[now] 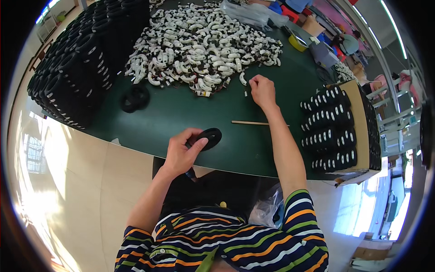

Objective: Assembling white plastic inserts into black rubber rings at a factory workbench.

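Observation:
My left hand point(181, 152) holds a black padded ring point(217, 137) near the table's front edge, with the thumb across its near side. Farther out, at the right front border of a heap of small white curved pieces point(199, 45), is my right hand point(264, 93). Its fingers are curled together, and what they may hold is hidden. Just left of those fingertips lies a single white curved piece point(243, 79). A thin wooden stick point(247, 122) lies on the table, partly behind my right forearm. More black rings point(135, 99) lie together left of the heap.
Tall stacks of black rings point(68, 72) stand on the left of the green table point(167, 122). At right, a cardboard box point(360, 118) holds rows of black rings with white marks. Clear plastic bags point(253, 14) and a yellow container point(297, 43) are at the back.

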Action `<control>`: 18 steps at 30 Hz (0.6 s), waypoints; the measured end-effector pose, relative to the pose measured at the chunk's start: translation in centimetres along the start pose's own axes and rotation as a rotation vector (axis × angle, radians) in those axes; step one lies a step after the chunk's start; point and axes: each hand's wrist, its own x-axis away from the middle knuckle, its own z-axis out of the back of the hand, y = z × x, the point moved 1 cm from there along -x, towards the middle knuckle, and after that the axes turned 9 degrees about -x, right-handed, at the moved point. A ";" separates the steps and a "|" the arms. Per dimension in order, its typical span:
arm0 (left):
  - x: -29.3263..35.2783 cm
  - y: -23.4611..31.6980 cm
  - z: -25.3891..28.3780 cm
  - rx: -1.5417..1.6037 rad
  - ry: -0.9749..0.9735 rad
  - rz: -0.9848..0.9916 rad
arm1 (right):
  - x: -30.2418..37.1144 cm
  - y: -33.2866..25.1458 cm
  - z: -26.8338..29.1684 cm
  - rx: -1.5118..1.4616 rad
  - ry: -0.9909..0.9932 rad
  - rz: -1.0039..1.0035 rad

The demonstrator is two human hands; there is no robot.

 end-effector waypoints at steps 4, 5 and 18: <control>-0.1 0.4 0.0 -0.009 0.032 -0.025 | 0.2 -1.2 -0.6 0.056 0.068 0.197; -0.1 0.4 0.0 -0.011 0.036 -0.028 | 0.2 -2.0 -0.9 0.112 0.065 0.261; 0.2 0.3 -0.1 -0.019 0.034 -0.023 | 3.1 1.2 4.0 -0.820 -0.136 -0.082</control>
